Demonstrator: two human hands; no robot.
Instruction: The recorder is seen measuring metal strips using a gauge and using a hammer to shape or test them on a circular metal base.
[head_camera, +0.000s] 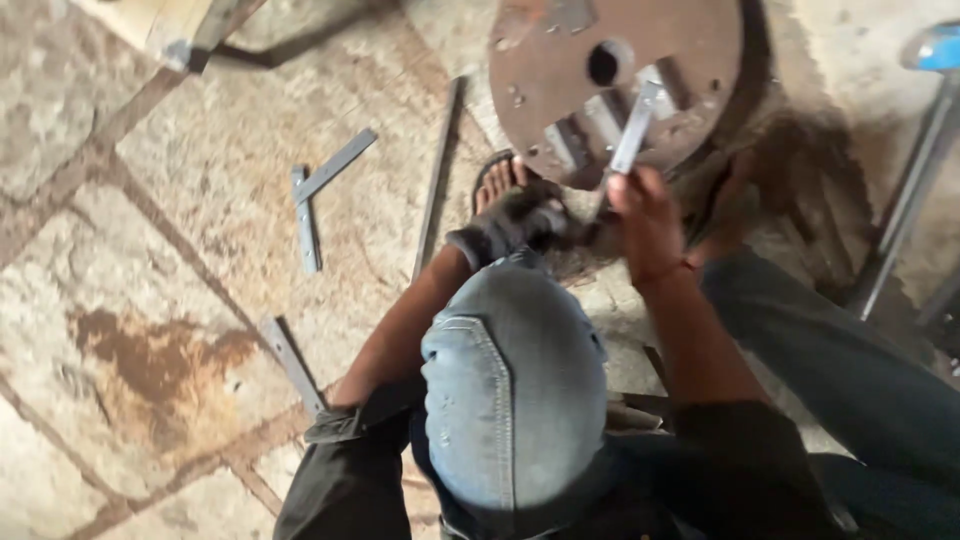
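My right hand (645, 215) grips the lower end of a flat grey metal strip (634, 130) and holds it upright against a round rusty metal plate (560, 50) that lies on the floor in front of me. Several short grey bars sit on that plate by the strip. My left hand (515, 225) wears a dark glove and rests just left of the right hand, above my raised knee in blue jeans (510, 380). Blur hides whether the gloved fingers hold anything.
Two grey strips joined in an L (318, 190) lie on the stone floor at left, with a long thin rod (438, 180) beside them and another strip (292, 362) nearer me. My sandalled foot (495, 180) touches the plate's edge. A metal stand (915, 180) leans at right.
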